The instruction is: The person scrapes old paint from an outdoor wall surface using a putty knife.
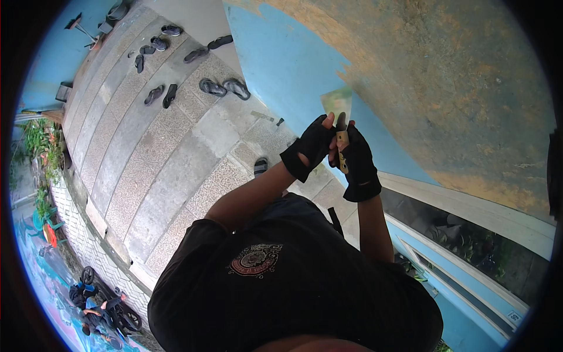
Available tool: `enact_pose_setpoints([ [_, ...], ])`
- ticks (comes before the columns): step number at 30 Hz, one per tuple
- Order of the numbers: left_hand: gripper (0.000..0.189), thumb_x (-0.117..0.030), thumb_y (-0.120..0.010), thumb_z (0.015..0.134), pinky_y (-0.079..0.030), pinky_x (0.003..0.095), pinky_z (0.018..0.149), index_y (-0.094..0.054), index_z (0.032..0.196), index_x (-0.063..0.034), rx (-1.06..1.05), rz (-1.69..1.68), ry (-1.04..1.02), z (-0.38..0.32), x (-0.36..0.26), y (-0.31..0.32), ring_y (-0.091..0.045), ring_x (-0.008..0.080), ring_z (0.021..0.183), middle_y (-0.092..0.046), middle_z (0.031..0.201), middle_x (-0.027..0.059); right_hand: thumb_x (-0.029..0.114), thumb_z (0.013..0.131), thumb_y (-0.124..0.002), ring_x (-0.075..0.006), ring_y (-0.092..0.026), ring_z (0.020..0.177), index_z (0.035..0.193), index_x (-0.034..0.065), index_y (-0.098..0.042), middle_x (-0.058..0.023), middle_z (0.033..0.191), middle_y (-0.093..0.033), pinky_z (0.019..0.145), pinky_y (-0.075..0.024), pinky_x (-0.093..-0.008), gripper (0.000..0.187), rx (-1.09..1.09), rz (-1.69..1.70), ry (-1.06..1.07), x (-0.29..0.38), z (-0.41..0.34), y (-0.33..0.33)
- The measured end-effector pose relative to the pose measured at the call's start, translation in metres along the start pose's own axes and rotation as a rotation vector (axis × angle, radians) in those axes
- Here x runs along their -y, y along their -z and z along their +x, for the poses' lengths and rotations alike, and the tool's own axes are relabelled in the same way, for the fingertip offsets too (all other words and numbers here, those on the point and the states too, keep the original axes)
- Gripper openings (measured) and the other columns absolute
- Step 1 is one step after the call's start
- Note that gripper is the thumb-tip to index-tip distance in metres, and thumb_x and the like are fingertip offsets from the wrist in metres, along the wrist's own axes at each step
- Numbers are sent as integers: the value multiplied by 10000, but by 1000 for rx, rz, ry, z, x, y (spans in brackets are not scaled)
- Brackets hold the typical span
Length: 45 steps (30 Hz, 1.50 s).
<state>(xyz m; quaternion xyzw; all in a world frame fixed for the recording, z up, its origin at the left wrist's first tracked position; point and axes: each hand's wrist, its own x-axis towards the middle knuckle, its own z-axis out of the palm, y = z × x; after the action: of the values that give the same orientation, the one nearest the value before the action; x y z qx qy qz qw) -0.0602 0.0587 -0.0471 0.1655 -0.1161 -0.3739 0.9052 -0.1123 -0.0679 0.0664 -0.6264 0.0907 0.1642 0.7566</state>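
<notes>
Both my hands wear black fingerless gloves and meet on one putty knife (342, 140) with a wide, fan-shaped blade and a light handle. My right hand (361, 159) is closed around the handle. My left hand (310, 143) grips the same tool from the other side, its thumb beside the base of the blade. The blade points away from me, in front of a wall (303, 66) of light blue paint with a large, rough brown and orange patch. Parts of the fingers are hidden behind the handle and the gloves.
Several sandals and shoes (212, 87) lie on the tiled floor (176, 147). A flat strip (262, 116) and a small dark object (280, 122) lie near the wall's foot. A window opening with a pale ledge (466, 211) is at right. People sit by a motorcycle (118, 308) at lower left.
</notes>
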Motion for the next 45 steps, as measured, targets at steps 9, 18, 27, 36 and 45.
enact_pose_setpoints([
  [9, 594, -595, -537, 940, -585, 348, 746, -526, 1183, -53, -172, -29, 56, 60, -10, -62, -691, 226, 816, -684, 961, 129, 143, 928, -582, -75, -438, 504, 1055, 80, -504, 8, 713, -495, 439, -344, -225, 162, -140, 122, -14, 12, -11, 8],
  [18, 585, -644, -490, 942, -553, 345, 660, -565, 913, -65, -311, -74, -95, 81, -20, -74, -679, 246, 742, -644, 745, 122, 72, 921, -614, -174, -613, 886, 1346, -2, -485, -72, 990, -642, 761, -507, -308, 450, -373, -640, 8, 10, 9, 33],
  [27, 541, -618, -498, 952, -545, 334, 617, -566, 886, -86, -414, 88, -96, 75, -32, -80, -666, 222, 667, -647, 709, 113, 46, 931, -559, -170, -616, 948, 1386, 10, -451, -84, 1059, -638, 836, -502, -317, 469, -360, -359, 67, 7, 6, 22],
  [36, 517, -583, -480, 974, -512, 308, 578, -553, 881, -79, -479, 85, -66, 75, -34, -77, -630, 183, 609, -620, 684, 82, 93, 948, -592, -27, -485, 568, 1321, 44, -508, 13, 866, -599, 475, -370, -196, 386, -342, -576, 200, 5, 22, 9],
  [45, 512, -589, -470, 978, -486, 290, 589, -550, 883, -92, -471, 87, -47, 74, -40, -67, -610, 162, 620, -618, 687, 73, 98, 955, -590, -46, -541, 668, 1277, 38, -544, -15, 941, -627, 531, -418, -198, 331, -371, -506, 125, 2, 19, 1],
])
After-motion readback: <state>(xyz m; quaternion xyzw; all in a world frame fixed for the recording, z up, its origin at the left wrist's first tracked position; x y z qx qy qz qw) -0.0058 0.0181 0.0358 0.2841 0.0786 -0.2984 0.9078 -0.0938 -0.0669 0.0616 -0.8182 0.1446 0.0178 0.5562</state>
